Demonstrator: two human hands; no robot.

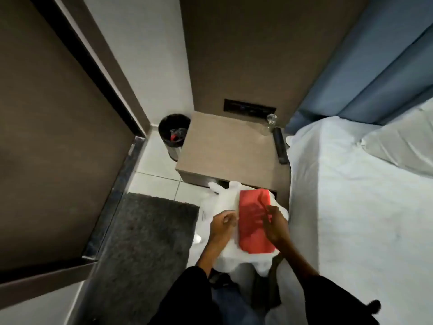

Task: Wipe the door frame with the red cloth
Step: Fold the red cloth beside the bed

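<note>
A folded red cloth (254, 221) lies on top of a white plastic bag (225, 202) low in the middle of the view. My right hand (276, 225) rests on the cloth's right side, fingers pinching its fabric. To the cloth's left, my left hand (221, 225) has its fingers curled on the white bag. The dark door frame (93, 66) runs diagonally at the left, edging a brown door (46, 137).
A bedside table (225, 148) stands ahead with a glass (270, 121) and a remote (280, 145) on it. A black bin (173, 131) sits by the wall. A grey mat (145, 242) covers the floor at left. A white bed (351, 195) fills the right.
</note>
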